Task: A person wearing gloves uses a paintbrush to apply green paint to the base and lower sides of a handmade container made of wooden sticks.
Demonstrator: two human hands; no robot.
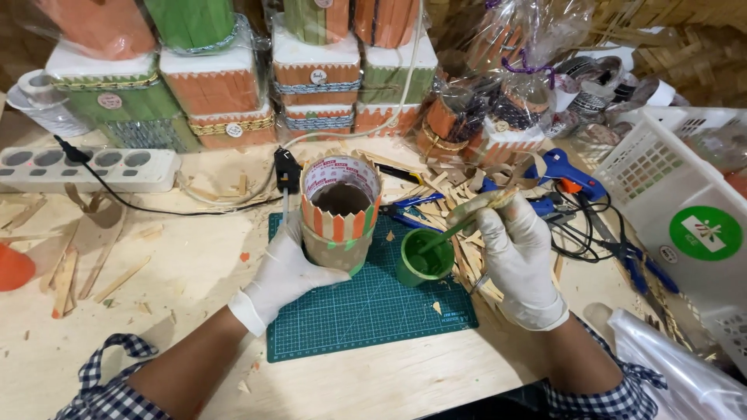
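The left hand (284, 272) wraps tight around the stick cup (340, 214) on the green mat (373, 311). It looks light and easy to crush. The right hand (517, 260) pinches a brush (459, 225), dipping into the paint pot (424, 260) at the cup's 4 o'clock.

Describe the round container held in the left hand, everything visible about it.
The round container is an open-topped cardboard-looking tube, dark inside, with a ring of tape around its rim. Flat sticks stand side by side round its upper wall, painted alternately orange and pale, with pointed tips; a little green shows at their lower ends. The lower wall is bare brown. It stands roughly upright on the green cutting mat, beside a small green paint cup. The gloved left hand grips its lower left side.
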